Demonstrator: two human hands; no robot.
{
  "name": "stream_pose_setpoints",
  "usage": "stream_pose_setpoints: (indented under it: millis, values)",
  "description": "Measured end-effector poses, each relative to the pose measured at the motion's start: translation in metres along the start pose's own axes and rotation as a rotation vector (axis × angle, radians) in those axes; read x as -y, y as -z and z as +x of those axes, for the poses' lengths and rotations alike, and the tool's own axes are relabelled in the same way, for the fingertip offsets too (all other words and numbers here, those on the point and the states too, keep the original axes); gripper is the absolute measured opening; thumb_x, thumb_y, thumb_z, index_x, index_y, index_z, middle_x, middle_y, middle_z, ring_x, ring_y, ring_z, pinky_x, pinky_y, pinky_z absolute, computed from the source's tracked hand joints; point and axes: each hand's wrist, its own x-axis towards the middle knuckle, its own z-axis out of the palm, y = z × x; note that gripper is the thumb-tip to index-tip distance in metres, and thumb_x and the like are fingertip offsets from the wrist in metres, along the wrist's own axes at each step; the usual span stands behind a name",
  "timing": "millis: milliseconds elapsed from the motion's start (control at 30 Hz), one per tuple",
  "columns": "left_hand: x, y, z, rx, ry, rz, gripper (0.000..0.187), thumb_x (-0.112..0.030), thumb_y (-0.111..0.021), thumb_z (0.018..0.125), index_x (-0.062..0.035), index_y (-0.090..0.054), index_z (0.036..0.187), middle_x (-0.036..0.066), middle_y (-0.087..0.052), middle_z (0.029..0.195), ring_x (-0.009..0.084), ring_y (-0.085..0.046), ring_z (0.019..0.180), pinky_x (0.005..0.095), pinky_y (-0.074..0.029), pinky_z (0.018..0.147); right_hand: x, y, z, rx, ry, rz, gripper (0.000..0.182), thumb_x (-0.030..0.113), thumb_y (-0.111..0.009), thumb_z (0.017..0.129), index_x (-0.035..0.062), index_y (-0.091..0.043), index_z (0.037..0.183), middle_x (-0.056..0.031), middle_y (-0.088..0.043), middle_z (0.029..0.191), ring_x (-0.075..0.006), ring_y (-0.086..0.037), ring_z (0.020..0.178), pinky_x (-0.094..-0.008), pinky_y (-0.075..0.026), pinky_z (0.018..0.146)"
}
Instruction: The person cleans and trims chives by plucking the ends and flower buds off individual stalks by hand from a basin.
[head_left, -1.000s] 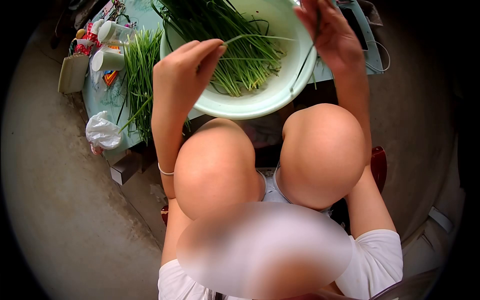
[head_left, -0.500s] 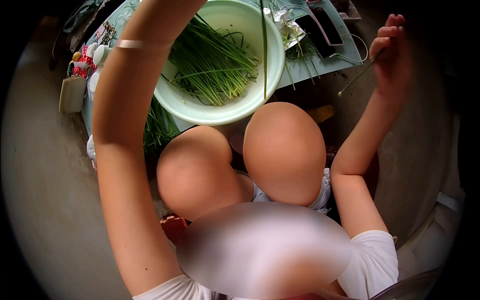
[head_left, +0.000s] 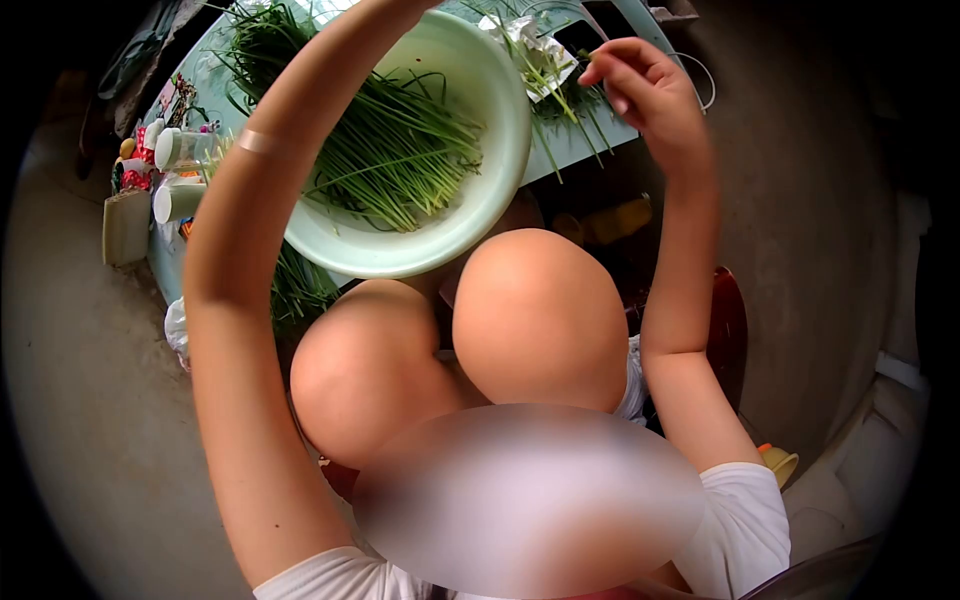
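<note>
My right hand (head_left: pixel 655 105) hangs over the right side of the table, thumb and forefinger pinched together. Between the fingertips is something too small to make out. Just left of them, loose green stems (head_left: pixel 545 70) lie on and beside a crumpled white wrapper (head_left: pixel 552 88). My left arm (head_left: pixel 240 230), with a pale band near the elbow, reaches up past the top edge, so that hand is out of sight. A pale green basin (head_left: pixel 500 190) holds a bundle of long green chives (head_left: pixel 400 150), cut ends toward the lower right.
More chives lie left of the basin, at the upper left (head_left: pixel 262 50) and under my left arm (head_left: pixel 300 290). Two cups or jars (head_left: pixel 178 200) stand at the table's left edge. A white cable (head_left: pixel 705 80) hangs at the right corner. My knees (head_left: pixel 540 310) are just below the basin.
My right hand has moved left, from the far right to above the wrapper. The budded stem that it held is no longer visible. A long upright stem over the basin has gone from view.
</note>
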Motion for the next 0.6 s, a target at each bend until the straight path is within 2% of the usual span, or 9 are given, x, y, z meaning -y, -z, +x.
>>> stream_pose_setpoints:
  millis: [33, 67, 100, 167, 233, 300, 400, 500, 600]
  values:
    - [-0.003, -0.006, -0.019, 0.016, -0.030, 0.041, 0.023, -0.023, -0.061, 0.088, -0.0036, -0.063, 0.100, 0.008, -0.064, 0.079, 0.0133, -0.059, 0.063, 0.0261, -0.046, 0.056, 0.004, -0.009, -0.001, 0.020, -0.064, -0.092, 0.016, 0.011, -0.056, 0.090, 0.0021, -0.060, 0.104, -0.0072, -0.067, 0.088, -0.0012, -0.045, 0.055, -0.0142, -0.032, 0.046]
    - [-0.009, -0.014, -0.041, 0.023, -0.073, 0.090, 0.023, -0.024, -0.061, 0.088, -0.0037, -0.063, 0.100, 0.008, -0.065, 0.079, 0.0139, -0.060, 0.064, 0.0266, -0.047, 0.057, 0.005, -0.013, 0.001, 0.075, -0.078, -0.102, 0.018, 0.010, -0.057, 0.089, 0.0015, -0.061, 0.104, -0.0057, -0.068, 0.089, -0.0033, -0.052, 0.063, -0.0167, -0.039, 0.051]
    - [-0.013, -0.023, -0.061, -0.012, -0.175, 0.153, 0.024, -0.024, -0.062, 0.087, -0.0037, -0.064, 0.100, 0.008, -0.066, 0.080, 0.0144, -0.062, 0.065, 0.0271, -0.049, 0.058, 0.004, -0.019, 0.002, 0.122, -0.055, -0.107, 0.018, 0.008, -0.056, 0.089, 0.0012, -0.060, 0.105, -0.0056, -0.068, 0.090, -0.0039, -0.054, 0.064, -0.0168, -0.040, 0.052]
    - [-0.018, -0.044, -0.100, -0.197, -0.472, 0.361, 0.029, -0.016, -0.060, 0.088, -0.0045, -0.058, 0.114, 0.009, -0.066, 0.092, 0.0186, -0.063, 0.076, 0.0283, -0.050, 0.064, 0.005, -0.033, 0.002, 0.202, -0.043, -0.136, 0.018, 0.007, -0.055, 0.088, 0.0009, -0.060, 0.105, -0.0057, -0.068, 0.091, -0.0048, -0.056, 0.067, -0.0174, -0.041, 0.053]
    - [-0.024, -0.045, -0.126, -0.252, -0.340, 0.499, 0.030, -0.017, -0.064, 0.084, -0.0077, -0.060, 0.112, 0.009, -0.064, 0.095, 0.0247, -0.064, 0.078, 0.0326, -0.051, 0.066, 0.013, -0.052, 0.001, 0.244, -0.071, -0.189, 0.013, 0.007, -0.055, 0.088, 0.0007, -0.058, 0.099, -0.0063, -0.067, 0.088, -0.0073, -0.060, 0.068, -0.0191, -0.042, 0.053]
    - [-0.019, -0.038, -0.138, -0.265, -0.293, 0.551, 0.026, -0.014, -0.065, 0.082, -0.0093, -0.062, 0.107, 0.007, -0.064, 0.091, 0.0227, -0.063, 0.074, 0.0311, -0.051, 0.064, 0.016, -0.066, 0.004, 0.317, -0.036, -0.288, 0.014, 0.004, -0.057, 0.088, 0.0034, -0.055, 0.102, -0.0042, -0.066, 0.089, -0.0063, -0.059, 0.069, -0.0169, -0.039, 0.052]
    - [-0.016, -0.023, -0.150, -0.253, -0.210, 0.451, 0.016, -0.008, -0.064, 0.081, -0.0088, -0.066, 0.097, 0.006, -0.064, 0.086, 0.0203, -0.063, 0.067, 0.0286, -0.051, 0.060, 0.021, -0.087, 0.011, 0.356, 0.044, -0.271, 0.012, 0.004, -0.059, 0.088, 0.0030, -0.056, 0.100, -0.0037, -0.065, 0.086, -0.0066, -0.060, 0.069, -0.0170, -0.040, 0.053]
    - [-0.008, -0.010, -0.156, -0.304, -0.201, 0.546, 0.014, -0.008, -0.064, 0.081, -0.0078, -0.066, 0.095, 0.005, -0.064, 0.085, 0.0203, -0.063, 0.067, 0.0283, -0.051, 0.059, 0.025, -0.102, 0.015, 0.313, 0.140, -0.293, 0.011, 0.003, -0.059, 0.088, 0.0021, -0.057, 0.099, -0.0034, -0.066, 0.084, -0.0066, -0.061, 0.069, -0.0171, -0.041, 0.053]
    - [-0.008, -0.009, -0.163, -0.377, -0.219, 0.511, 0.013, -0.008, -0.064, 0.081, -0.0070, -0.066, 0.093, 0.005, -0.064, 0.085, 0.0197, -0.063, 0.067, 0.0274, -0.050, 0.058, 0.031, -0.111, 0.014, 0.292, 0.196, -0.373, 0.012, 0.003, -0.059, 0.087, 0.0014, -0.058, 0.099, -0.0035, -0.066, 0.083, -0.0066, -0.062, 0.071, -0.0172, -0.042, 0.053]
